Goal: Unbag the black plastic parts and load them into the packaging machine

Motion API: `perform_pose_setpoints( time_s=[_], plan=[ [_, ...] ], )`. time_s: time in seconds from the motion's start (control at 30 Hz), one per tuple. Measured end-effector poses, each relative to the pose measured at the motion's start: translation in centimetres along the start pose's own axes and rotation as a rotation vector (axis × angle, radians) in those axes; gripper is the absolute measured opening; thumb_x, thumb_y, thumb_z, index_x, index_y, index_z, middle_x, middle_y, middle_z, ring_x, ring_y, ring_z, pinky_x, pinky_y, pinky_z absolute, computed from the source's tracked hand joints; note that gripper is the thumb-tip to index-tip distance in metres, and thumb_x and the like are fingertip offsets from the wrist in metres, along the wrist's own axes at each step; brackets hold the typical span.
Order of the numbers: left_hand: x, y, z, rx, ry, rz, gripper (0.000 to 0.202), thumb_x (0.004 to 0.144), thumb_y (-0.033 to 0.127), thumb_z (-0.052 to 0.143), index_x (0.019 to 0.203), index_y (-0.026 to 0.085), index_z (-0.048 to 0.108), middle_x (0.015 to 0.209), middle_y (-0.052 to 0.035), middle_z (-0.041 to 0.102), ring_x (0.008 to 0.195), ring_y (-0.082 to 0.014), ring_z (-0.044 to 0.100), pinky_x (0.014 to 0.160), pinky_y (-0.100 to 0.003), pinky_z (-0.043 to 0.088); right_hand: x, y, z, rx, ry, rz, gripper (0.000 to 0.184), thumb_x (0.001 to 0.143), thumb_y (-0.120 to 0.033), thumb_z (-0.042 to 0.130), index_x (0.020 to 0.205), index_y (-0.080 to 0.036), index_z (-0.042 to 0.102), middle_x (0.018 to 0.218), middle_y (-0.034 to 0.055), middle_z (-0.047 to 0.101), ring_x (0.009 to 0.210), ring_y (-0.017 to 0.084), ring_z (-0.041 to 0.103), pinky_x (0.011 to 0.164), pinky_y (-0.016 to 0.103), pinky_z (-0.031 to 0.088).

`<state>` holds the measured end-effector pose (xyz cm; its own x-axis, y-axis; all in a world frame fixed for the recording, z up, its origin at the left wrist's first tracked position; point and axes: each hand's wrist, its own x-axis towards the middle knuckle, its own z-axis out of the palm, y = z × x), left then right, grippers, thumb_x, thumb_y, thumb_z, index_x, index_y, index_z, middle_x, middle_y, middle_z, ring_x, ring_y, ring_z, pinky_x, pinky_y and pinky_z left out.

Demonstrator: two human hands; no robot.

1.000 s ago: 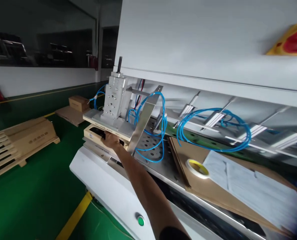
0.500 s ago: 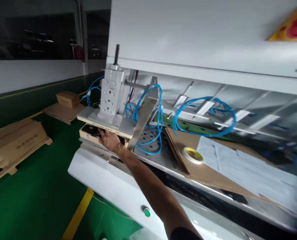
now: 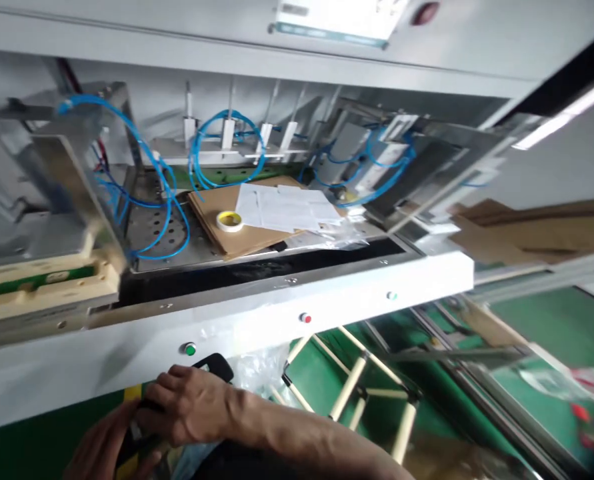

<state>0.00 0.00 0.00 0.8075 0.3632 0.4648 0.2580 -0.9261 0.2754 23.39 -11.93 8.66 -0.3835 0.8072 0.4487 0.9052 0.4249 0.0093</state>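
1. I'm watching through the head camera: two bare hands work low in view, near side, left of middle, in front of the white panel (image 3: 347,293).
2. Grip: the right hand (image 3: 191,403) is curled over a black object (image 3: 217,365); the left hand (image 3: 104,440) appears closed round its near left part. I read both as clamped on it, though blur softens the left and the underside is hidden.
3. Object's place: between the hands, its far right end poking past the right knuckles, just below the left green button (image 3: 190,349). I cannot tell whether it touches the panel.
4. Drop risk: green floor (image 3: 21,440) shows beside the hands. A smooth casing, or one hand loosening early, could let it fall.
5. Knock risk: that end points towards the button. A careless swing to the far side could press it or scrape the panel.
6. Snag risk: clear plastic (image 3: 259,370) lies just right of the object and might cling. The pole rack (image 3: 349,387) stands beyond the right forearm (image 3: 297,427); a wide elbow could bump it.
7. Farther back: the blue hose (image 3: 84,99) loops right of the cream block (image 3: 107,287); a reaching hand could catch it. A brushing sleeve might shift the tape roll (image 3: 230,227) on the cardboard (image 3: 211,227).
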Motion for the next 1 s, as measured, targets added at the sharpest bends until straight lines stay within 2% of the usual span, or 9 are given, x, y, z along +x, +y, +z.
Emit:
perform_pose_setpoints(
  time_s=[0.1, 0.17, 0.23, 0.3, 0.33, 0.4, 0.5, 0.67, 1.0],
  plan=[
    [4.2, 1.5, 2.2, -0.004, 0.023, 0.202, 0.085, 0.098, 0.047, 0.063, 0.171, 0.031, 0.022, 0.123, -0.014, 0.076, 0.102, -0.0327, 0.077, 0.074, -0.042, 0.068, -4.1, 1.5, -3.6, -0.03, 0.085, 0.129, 0.023, 0.104, -0.032, 0.06, 0.119, -0.021, 0.073, 0.119, 0.0083, 0.074, 0.105, 0.02, 0.068, 0.091, 0.034, 0.055],
    [7.5, 2.8, 3.1, -0.008, 0.021, 0.186, 0.08, 0.101, 0.049, 0.059, 0.17, 0.027, 0.024, 0.125, -0.0164, 0.074, 0.106, -0.0341, 0.075, 0.077, -0.042, 0.066, -7.8, 2.4, -5.1, -0.035, 0.17, 0.3, 0.033, 0.104, -0.04, 0.06, 0.129, -0.02, 0.069, 0.133, 0.0114, 0.072, 0.123, 0.022, 0.064, 0.103, 0.038, 0.053],
    [10.7, 4.2, 3.8, -0.002, 0.028, 0.101, 0.075, 0.104, 0.05, 0.055, 0.169, 0.027, 0.027, 0.126, -0.0168, 0.072, 0.106, -0.0353, 0.074, 0.079, -0.044, 0.064, -12.0, 3.4, -5.7, -0.088, 0.234, 0.555, 0.03, 0.105, -0.036, 0.062, 0.13, -0.022, 0.068, 0.126, 0.0114, 0.074, 0.12, 0.022, 0.065, 0.102, 0.039, 0.054],
    [13.8, 5.6, 4.6, 0.007, 0.047, 0.065, 0.073, 0.104, 0.051, 0.055, 0.168, 0.028, 0.029, 0.126, -0.0171, 0.071, 0.107, -0.0363, 0.072, 0.084, -0.046, 0.062, -16.0, 4.5, -5.3, -0.167, 0.248, 0.751, 0.024, 0.104, -0.027, 0.062, 0.127, -0.023, 0.07, 0.117, 0.011, 0.077, 0.113, 0.023, 0.068, 0.097, 0.04, 0.054],
    [15.2, 6.2, 5.0, 0.008, 0.048, 0.076, 0.073, 0.104, 0.052, 0.055, 0.168, 0.027, 0.028, 0.128, -0.0173, 0.071, 0.109, -0.0368, 0.072, 0.087, -0.047, 0.06, -17.8, 5.1, -4.8, -0.197, 0.241, 0.798, 0.023, 0.104, -0.024, 0.062, 0.125, -0.023, 0.071, 0.116, 0.0114, 0.077, 0.112, 0.024, 0.068, 0.096, 0.041, 0.054],
    [17.8, 7.2, 6.1, -0.003, 0.016, 0.144, 0.072, 0.104, 0.051, 0.055, 0.167, 0.026, 0.029, 0.131, -0.0169, 0.07, 0.113, -0.0365, 0.07, 0.092, -0.047, 0.059, -20.6, 6.1, -3.6, -0.224, 0.247, 0.813, 0.023, 0.104, -0.021, 0.059, 0.123, -0.022, 0.072, 0.117, 0.0119, 0.077, 0.114, 0.025, 0.067, 0.096, 0.042, 0.054],
    [20.8, 8.4, 7.8, -0.027, -0.06, 0.274, 0.066, 0.105, 0.048, 0.055, 0.164, 0.024, 0.035, 0.131, -0.015, 0.071, 0.116, -0.0343, 0.07, 0.097, -0.045, 0.058, -23.1, 7.0, -1.7, -0.208, 0.304, 0.788, 0.024, 0.106, -0.02, 0.056, 0.123, -0.021, 0.073, 0.116, 0.0107, 0.078, 0.114, 0.024, 0.066, 0.095, 0.04, 0.052],
    [22.9, 9.6, 9.5, -0.062, -0.105, 0.393, 0.061, 0.107, 0.045, 0.054, 0.16, 0.021, 0.039, 0.132, -0.0154, 0.071, 0.12, -0.0327, 0.069, 0.099, -0.044, 0.058, -24.4, 6.7, 0.0, -0.18, 0.314, 0.835, 0.027, 0.107, -0.019, 0.054, 0.127, -0.023, 0.072, 0.114, 0.0087, 0.078, 0.111, 0.022, 0.064, 0.094, 0.039, 0.05],
    [22.3, 9.6, 10.7, -0.093, -0.131, 0.428, 0.069, 0.105, 0.041, 0.059, 0.165, 0.022, 0.03, 0.136, -0.0156, 0.069, 0.125, -0.0337, 0.066, 0.107, -0.049, 0.055, -24.1, 6.6, -0.7, -0.17, 0.298, 0.838, 0.028, 0.109, -0.019, 0.047, 0.119, -0.021, 0.072, 0.111, 0.009, 0.078, 0.109, 0.023, 0.064, 0.096, 0.041, 0.049]
  ],
)
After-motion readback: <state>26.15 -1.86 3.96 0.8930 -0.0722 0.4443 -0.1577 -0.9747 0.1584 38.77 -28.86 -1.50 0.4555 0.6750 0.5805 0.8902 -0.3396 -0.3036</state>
